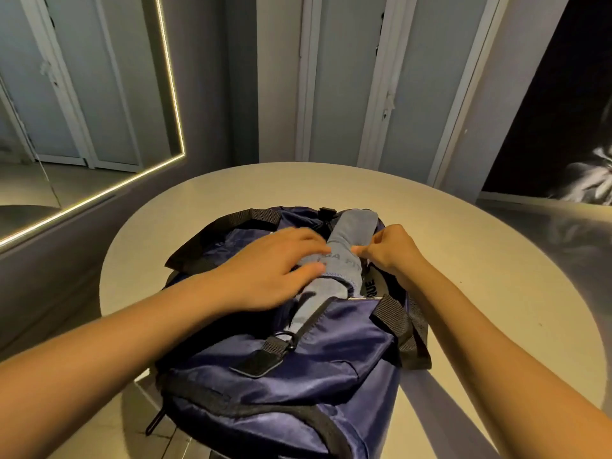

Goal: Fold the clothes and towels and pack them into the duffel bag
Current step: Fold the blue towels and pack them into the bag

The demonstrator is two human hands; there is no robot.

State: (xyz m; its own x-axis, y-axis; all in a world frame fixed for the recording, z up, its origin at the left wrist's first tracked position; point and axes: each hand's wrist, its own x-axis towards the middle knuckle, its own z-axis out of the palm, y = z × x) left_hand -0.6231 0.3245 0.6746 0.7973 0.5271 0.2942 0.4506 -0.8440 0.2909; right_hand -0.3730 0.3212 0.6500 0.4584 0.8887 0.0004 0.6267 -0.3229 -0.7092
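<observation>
On the round table (463,246), navy duffel bag (298,376) lies centre, zip mouth open. Grey towel (351,233) sits folded in the mouth, between both hands. Left hand (265,270) flat, fingers straight, on towel's left side. Right hand (390,250) pinches its right edge.

Duffel bag (284,369) on table (463,246); towel (344,256) in bag opening, between hands.

Dim warm light, blurred fingers (308,241), wide-angle bending

A round table (463,246) stands beside a lit-edged mirror (82,104).
</observation>
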